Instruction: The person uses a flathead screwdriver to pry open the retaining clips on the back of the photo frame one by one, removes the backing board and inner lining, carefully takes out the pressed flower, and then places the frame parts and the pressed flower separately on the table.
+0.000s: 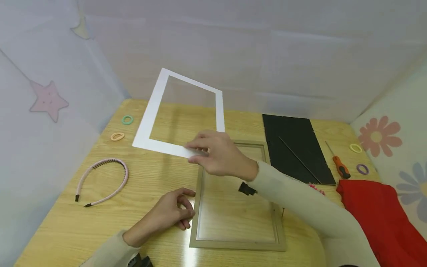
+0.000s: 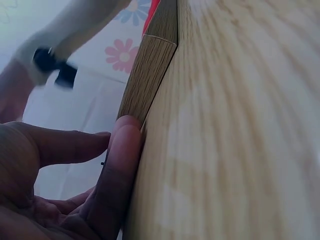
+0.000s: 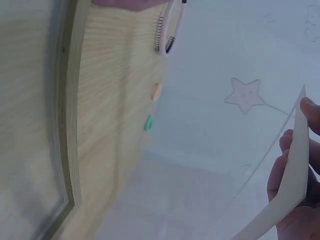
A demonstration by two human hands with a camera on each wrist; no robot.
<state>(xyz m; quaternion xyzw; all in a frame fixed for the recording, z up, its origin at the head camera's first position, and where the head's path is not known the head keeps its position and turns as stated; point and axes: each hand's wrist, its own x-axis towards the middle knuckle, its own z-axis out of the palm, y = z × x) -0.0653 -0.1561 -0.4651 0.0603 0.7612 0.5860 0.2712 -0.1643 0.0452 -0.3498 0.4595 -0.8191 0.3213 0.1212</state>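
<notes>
My right hand (image 1: 220, 154) pinches a white mat board (image 1: 151, 111) at its near right corner, thumb below and fingers above. This thin border with a rectangular opening is tilted up over the table. In the right wrist view, the fingers and thumb hold the mat's (image 3: 294, 175) edge, with the wooden picture frame (image 3: 72, 125) lower down. The picture frame (image 1: 238, 244) lies flat on the table, a clear pane inside it. My left hand (image 1: 171, 209) rests at its left side, fingers loosely bent. One fingertip touches the frame's outer side (image 2: 150, 65) in the left wrist view.
A black backing board (image 1: 295, 144) with a thin strip (image 1: 298, 159) on it lies right of the frame. Beyond are an orange screwdriver (image 1: 337, 163), hair ties (image 1: 362, 169) and red cloth (image 1: 373, 207). A pink headband (image 1: 126, 178) lies left. Fabric walls (image 1: 233, 48) border the table.
</notes>
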